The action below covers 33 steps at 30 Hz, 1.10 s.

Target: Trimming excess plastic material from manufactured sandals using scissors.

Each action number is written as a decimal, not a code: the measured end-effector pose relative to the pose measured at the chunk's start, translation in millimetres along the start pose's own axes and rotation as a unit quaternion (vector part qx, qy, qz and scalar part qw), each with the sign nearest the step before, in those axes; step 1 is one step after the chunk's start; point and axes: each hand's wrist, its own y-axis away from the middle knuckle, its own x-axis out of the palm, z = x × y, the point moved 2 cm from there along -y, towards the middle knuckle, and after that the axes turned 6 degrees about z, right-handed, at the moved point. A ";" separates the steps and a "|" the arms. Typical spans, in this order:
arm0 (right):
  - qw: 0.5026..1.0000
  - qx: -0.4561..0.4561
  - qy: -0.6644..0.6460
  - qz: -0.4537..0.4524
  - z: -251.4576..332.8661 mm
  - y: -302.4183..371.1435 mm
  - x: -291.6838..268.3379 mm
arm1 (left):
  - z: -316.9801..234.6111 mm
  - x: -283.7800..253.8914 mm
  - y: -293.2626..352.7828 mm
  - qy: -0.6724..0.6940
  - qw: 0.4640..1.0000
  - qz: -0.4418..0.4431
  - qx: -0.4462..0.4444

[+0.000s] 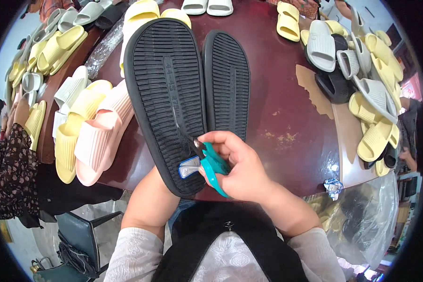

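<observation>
A black slipper is tilted up in front of me, its ribbed sole facing me. My left forearm runs behind its lower end; the slipper hides the fingers there, but that hand is holding it up. My right hand is closed round small scissors with teal handles, their dark blades against the lower part of the sole. Beside them, a small white label with a blue border is at the sole. A second black slipper shows its sole just to the right, partly covered by the first.
Yellow and pink slippers stand at the left of the dark red table. Grey and yellow slippers pile up at the right, near torn brown cardboard. A crumpled wrapper lies at the near edge. Another person's patterned sleeve is far left.
</observation>
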 end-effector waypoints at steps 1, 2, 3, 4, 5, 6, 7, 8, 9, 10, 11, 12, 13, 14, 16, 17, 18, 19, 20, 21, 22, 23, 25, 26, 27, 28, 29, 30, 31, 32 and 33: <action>1.000 0.006 0.030 -0.009 -1.2 -1.8 0.1 | 0.3 2.6 8.1 -0.002 1.000 -0.003 0.002; 0.998 0.012 0.059 -0.018 -1.9 -2.8 0.2 | 2.2 2.7 1.7 -0.004 1.000 -0.006 0.005; 0.998 0.012 0.060 -0.016 -1.2 -3.0 1.0 | 3.2 3.4 -3.1 -0.005 1.000 -0.009 0.007; 0.996 0.010 0.081 -0.026 0.2 -2.5 1.4 | 2.6 4.1 4.6 -0.007 1.000 -0.012 0.010; 0.994 0.008 0.102 -0.036 1.6 -1.6 1.9 | 3.0 3.8 -0.6 -0.008 1.000 -0.016 0.012; 0.991 0.005 0.122 -0.047 2.5 -1.1 2.4 | 4.9 5.2 -3.4 -0.009 1.000 -0.019 0.013; 0.991 0.005 0.123 -0.047 2.3 -0.8 3.3 | 6.1 6.3 -1.2 -0.010 1.000 -0.022 0.014; 0.987 -0.011 0.144 -0.064 2.7 -0.3 3.7 | 8.0 7.6 5.0 -0.011 1.000 -0.025 0.015; 0.983 -0.028 0.165 -0.080 2.9 0.3 4.2 | 9.9 8.8 8.5 -0.012 0.999 -0.028 0.016; 0.977 -0.044 0.186 -0.097 3.2 1.0 4.6 | 9.0 8.8 9.1 -0.013 0.999 -0.032 0.017; 0.977 -0.044 0.186 -0.097 2.8 1.4 5.8 | 9.6 9.6 8.5 -0.014 0.999 -0.035 0.018; 0.976 -0.053 0.188 -0.093 2.6 2.0 7.2 | 11.6 10.7 1.1 -0.016 0.999 -0.038 0.019; 0.976 -0.061 0.191 -0.090 2.5 2.5 8.4 | 12.2 11.7 7.1 -0.017 0.999 -0.040 0.019; 0.975 -0.069 0.193 -0.086 2.7 2.8 9.1 | 12.1 12.3 8.6 -0.017 0.999 -0.043 0.020; 0.974 -0.070 0.199 -0.086 3.8 2.3 8.9 | 14.6 14.5 8.4 -0.020 0.998 -0.049 0.021; 0.972 -0.072 0.205 -0.086 4.4 1.9 9.0 | 15.0 15.3 10.0 -0.021 0.998 -0.051 0.022; 0.971 -0.073 0.211 -0.086 4.8 1.8 9.3 | 16.0 16.3 10.9 -0.022 0.998 -0.054 0.023; 0.971 -0.073 0.211 -0.086 4.9 1.5 10.2 | 15.8 16.8 11.9 -0.023 0.998 -0.057 0.024; 0.971 -0.068 0.211 -0.085 4.8 1.0 11.6 | 17.4 17.8 10.6 -0.024 0.998 -0.060 0.025; 0.972 -0.063 0.211 -0.084 4.6 0.5 12.8 | 19.1 18.9 11.8 -0.024 0.997 -0.063 0.026; 0.972 -0.058 0.212 -0.083 4.5 0.3 13.5 | 20.7 19.9 8.3 -0.025 0.997 -0.066 0.027; 0.972 -0.058 0.212 -0.083 3.9 0.2 13.5 | 21.6 20.7 8.5 -0.026 0.997 -0.069 0.029; 0.975 -0.073 0.193 -0.078 1.2 0.5 13.0 | 22.5 22.2 10.2 -0.027 0.996 -0.075 0.032; 0.977 -0.081 0.183 -0.076 -0.4 1.1 12.6 | 21.8 22.4 10.4 -0.028 0.996 -0.078 0.033; 0.977 -0.081 0.183 -0.075 -1.9 2.4 12.1 | 21.2 22.8 6.7 -0.029 0.996 -0.082 0.035; 0.979 -0.088 0.169 -0.069 -3.1 4.5 11.9 | 23.1 24.9 8.1 -0.030 0.995 -0.085 0.037; 0.981 -0.094 0.156 -0.062 -3.8 7.3 12.4 | 21.4 27.1 6.3 -0.031 0.995 -0.087 0.039; 0.983 -0.102 0.142 -0.056 -3.5 10.1 13.3 | 20.6 27.2 -11.8 -0.032 0.995 -0.089 0.042; 0.983 -0.104 0.144 -0.055 -2.3 13.1 14.6 | 19.4 29.7 -28.3 -0.034 0.994 -0.090 0.044; 0.984 -0.105 0.129 -0.058 -5.4 14.5 14.4 | 19.2 28.9 -23.4 -0.035 0.994 -0.096 0.045; 0.986 -0.107 0.114 -0.060 -7.9 16.3 14.6 | 21.9 28.2 -25.8 -0.037 0.993 -0.101 0.045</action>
